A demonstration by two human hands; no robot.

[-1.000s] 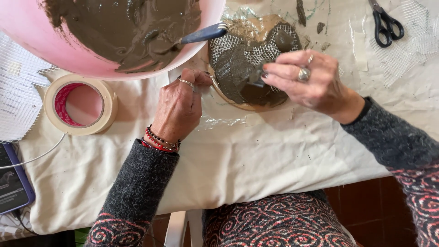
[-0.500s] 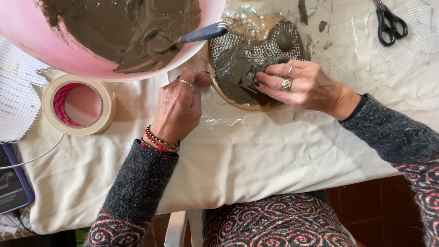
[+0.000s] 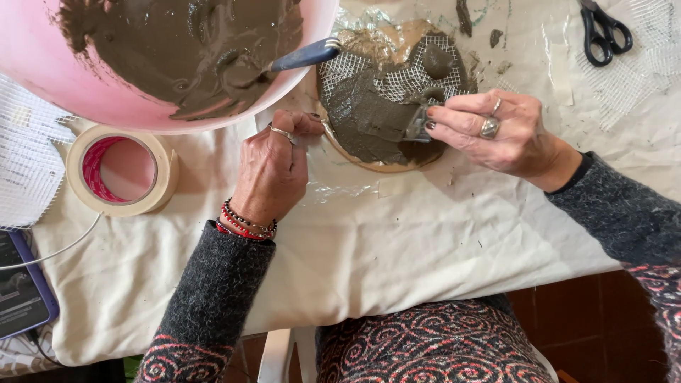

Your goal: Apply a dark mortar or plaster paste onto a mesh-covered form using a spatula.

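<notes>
A round disc [image 3: 389,99] covered with white mesh and grey paste lies on the white cloth at top centre. My right hand [image 3: 496,131] pinches a small paste-smeared scraper [image 3: 417,126] against the disc's lower right part. My left hand [image 3: 273,167] rests on the cloth with its fingertips at the disc's left rim. A large pink bowl [image 3: 85,92] of grey paste sits at the top left, and a blue-handled tool [image 3: 306,54] leans out over its rim.
A roll of beige tape [image 3: 120,171] lies left of my left hand. Black scissors [image 3: 603,32] and mesh pieces [image 3: 642,64] lie at the top right. More mesh [image 3: 25,159] and a phone with a cable [image 3: 21,294] are at the left edge.
My right hand has drawn the scraper across the disc towards its lower right, spreading paste over the mesh. My left hand has stayed at the disc's left rim.
</notes>
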